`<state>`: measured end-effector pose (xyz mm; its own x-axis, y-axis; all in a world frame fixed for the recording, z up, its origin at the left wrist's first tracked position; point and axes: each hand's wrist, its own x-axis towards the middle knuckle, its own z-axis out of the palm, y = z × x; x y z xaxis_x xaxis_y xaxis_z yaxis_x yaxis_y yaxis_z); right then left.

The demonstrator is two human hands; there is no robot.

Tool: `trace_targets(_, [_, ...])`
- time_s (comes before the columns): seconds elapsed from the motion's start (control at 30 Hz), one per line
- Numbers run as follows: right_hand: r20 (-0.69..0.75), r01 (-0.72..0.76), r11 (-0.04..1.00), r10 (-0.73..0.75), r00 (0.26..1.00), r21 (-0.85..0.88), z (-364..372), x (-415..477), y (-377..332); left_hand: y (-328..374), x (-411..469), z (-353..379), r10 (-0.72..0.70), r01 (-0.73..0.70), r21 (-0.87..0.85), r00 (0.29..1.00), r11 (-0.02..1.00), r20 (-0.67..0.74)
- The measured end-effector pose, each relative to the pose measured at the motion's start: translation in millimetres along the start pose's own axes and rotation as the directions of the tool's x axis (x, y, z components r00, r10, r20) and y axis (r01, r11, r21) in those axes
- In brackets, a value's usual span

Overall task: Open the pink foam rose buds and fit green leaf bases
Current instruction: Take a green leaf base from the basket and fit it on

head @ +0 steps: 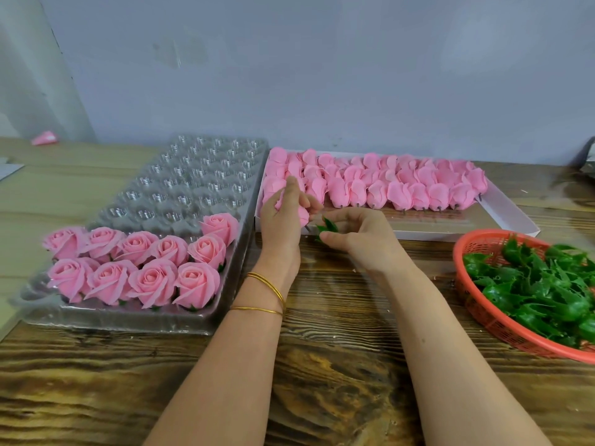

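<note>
My left hand (283,220) grips a closed pink foam rose bud (302,213) at the near left corner of the white box (450,233). The bud's dark stem tip points down and to the right. My right hand (360,233) pinches a green leaf base (327,227) just right of that tip, the two almost touching. Several closed pink buds (402,185) lie in rows in the white box. Several opened roses (141,268) with green bases sit in the near rows of the clear plastic cell tray (199,188) on the left.
An orange plastic basket (483,320) holding several green leaf bases (541,291) stands at the right edge of the wooden table (338,365). A pink scrap (45,138) lies far left by the wall. A dark object (584,156) shows at the far right.
</note>
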<state>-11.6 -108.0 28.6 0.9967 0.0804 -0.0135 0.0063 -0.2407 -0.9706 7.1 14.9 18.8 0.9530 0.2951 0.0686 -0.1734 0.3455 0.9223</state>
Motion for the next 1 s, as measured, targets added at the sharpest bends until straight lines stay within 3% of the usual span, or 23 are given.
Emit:
trace_targets(0.57, [0.019, 0.054, 0.993, -0.056, 0.998, 0.108, 15, 5, 6, 1, -5, 4, -0.038, 0.030, 0.071, 0.993, 0.997, 0.110])
trace_targets(1.0, [0.021, 0.042, 0.992, -0.045, 0.999, 0.117, 18, 3, 4, 0, -4, 2, -0.038, 0.029, 0.101, 0.995, 0.994, 0.088])
